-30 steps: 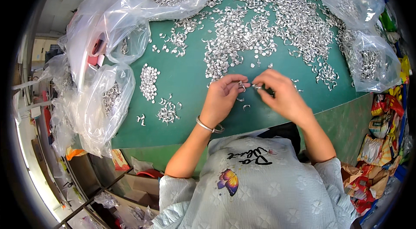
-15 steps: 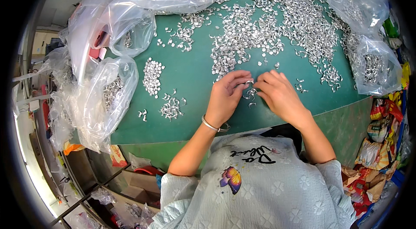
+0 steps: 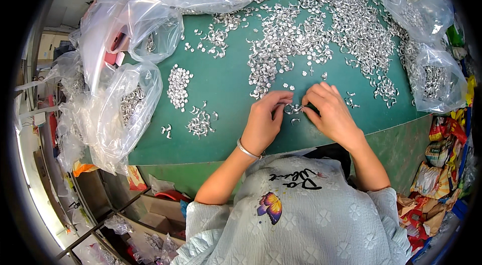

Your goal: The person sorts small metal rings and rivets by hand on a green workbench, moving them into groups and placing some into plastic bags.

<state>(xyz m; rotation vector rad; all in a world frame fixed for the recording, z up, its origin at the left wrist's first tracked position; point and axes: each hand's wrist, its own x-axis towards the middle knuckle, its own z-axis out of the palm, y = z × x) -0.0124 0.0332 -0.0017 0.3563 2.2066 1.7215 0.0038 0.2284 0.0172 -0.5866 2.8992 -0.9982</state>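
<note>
Close together at the near side of the green table, my two hands work over a few small curved silver metal pieces [image 3: 292,109]. My left hand [image 3: 266,115] is closed, its fingers bent together beside these pieces; what they hold is hidden. A silver bangle [image 3: 246,149] circles that wrist. My right hand [image 3: 330,113] is pinched, thumb and forefinger at the right end of the small group, on what looks like one curved piece. Just beyond the fingertips lie two small flower-shaped silver pieces [image 3: 288,87].
A wide heap of silver pieces [image 3: 296,34] spreads over the far table [image 3: 216,84]. At left are a flower-piece pile [image 3: 179,87] and a curved-piece pile [image 3: 201,123]. Clear plastic bags [image 3: 128,114] line the left, far and right edges. Colourful packets [image 3: 439,164] lie at right.
The curved piece seen between my fingertips no longer shows there. My right fingertips have come down to the small group. Two flower-shaped pieces now show beyond my hands.
</note>
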